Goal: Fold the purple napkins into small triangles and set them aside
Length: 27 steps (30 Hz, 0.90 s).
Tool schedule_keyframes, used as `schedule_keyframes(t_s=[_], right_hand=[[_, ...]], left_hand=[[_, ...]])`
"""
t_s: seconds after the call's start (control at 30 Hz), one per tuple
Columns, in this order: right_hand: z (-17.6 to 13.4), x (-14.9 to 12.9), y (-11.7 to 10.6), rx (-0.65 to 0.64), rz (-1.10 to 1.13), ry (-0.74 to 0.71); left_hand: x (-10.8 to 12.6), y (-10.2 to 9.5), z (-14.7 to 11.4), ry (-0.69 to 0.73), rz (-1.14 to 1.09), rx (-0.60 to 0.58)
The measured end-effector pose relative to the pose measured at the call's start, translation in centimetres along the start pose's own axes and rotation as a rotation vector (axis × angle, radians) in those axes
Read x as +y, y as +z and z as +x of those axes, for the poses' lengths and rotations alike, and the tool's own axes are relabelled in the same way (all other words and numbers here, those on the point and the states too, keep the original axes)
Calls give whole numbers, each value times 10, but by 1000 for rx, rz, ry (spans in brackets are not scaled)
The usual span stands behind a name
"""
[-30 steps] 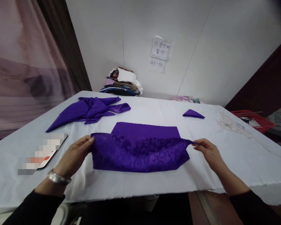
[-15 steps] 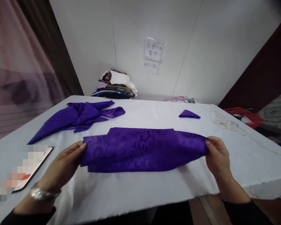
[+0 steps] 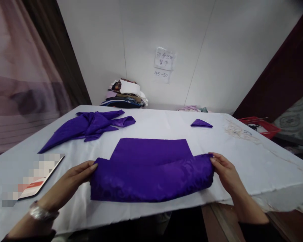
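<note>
A purple patterned cloth napkin (image 3: 151, 178) lies partly on the white-covered table (image 3: 166, 124), its near edge lifted and curled over toward the far part. My left hand (image 3: 82, 173) pinches the lifted edge at its left corner. At the opposite corner, my right hand (image 3: 223, 168) pinches the same edge between thumb and fingers. The napkin's far part lies flat, with a plainer purple face up. Behind it to the right sits a small purple cloth folded into a triangle (image 3: 201, 123). A crumpled heap of purple cloth (image 3: 83, 126) lies at the left.
A tablet-like flat panel (image 3: 40, 183), partly blurred out, lies left of my left hand. Folded clothes (image 3: 126, 94) are piled at the back against the wall, where paper signs (image 3: 164, 60) hang. A red basket (image 3: 272, 129) stands beyond the table's right side.
Both hands have brought the held edge lower and nearer to me, and slightly closer together. More of the napkin's flat far part now shows behind the lifted edge.
</note>
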State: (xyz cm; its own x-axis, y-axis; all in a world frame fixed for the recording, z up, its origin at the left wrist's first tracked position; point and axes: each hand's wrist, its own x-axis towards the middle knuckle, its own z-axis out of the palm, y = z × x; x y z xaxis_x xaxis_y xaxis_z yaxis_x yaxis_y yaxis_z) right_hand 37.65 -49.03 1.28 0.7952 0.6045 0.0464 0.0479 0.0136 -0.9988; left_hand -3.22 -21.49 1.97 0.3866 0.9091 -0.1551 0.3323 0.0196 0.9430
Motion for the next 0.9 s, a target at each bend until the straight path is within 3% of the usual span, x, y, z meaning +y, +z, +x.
schedule_keyframes(t_s=[0.1, 0.2, 0.3, 0.47, 0.77, 0.9], right_hand=[[31, 12, 12, -7, -59, 5], [64, 27, 25, -23, -129, -4], [94, 44, 36, -10, -261, -49], [131, 71, 47, 33, -520, -92], [155, 86, 53, 60, -793, -89], [157, 84, 56, 59, -879, -83]], left_hand=[[8, 18, 25, 49, -93, -120], [2, 32, 58, 63, -89, 20], [-6, 43, 89, 100, 66, 168], [-16, 58, 123, 118, 453, 239], [-25, 70, 154, 78, 762, 232], [-27, 69, 162, 69, 797, 207]])
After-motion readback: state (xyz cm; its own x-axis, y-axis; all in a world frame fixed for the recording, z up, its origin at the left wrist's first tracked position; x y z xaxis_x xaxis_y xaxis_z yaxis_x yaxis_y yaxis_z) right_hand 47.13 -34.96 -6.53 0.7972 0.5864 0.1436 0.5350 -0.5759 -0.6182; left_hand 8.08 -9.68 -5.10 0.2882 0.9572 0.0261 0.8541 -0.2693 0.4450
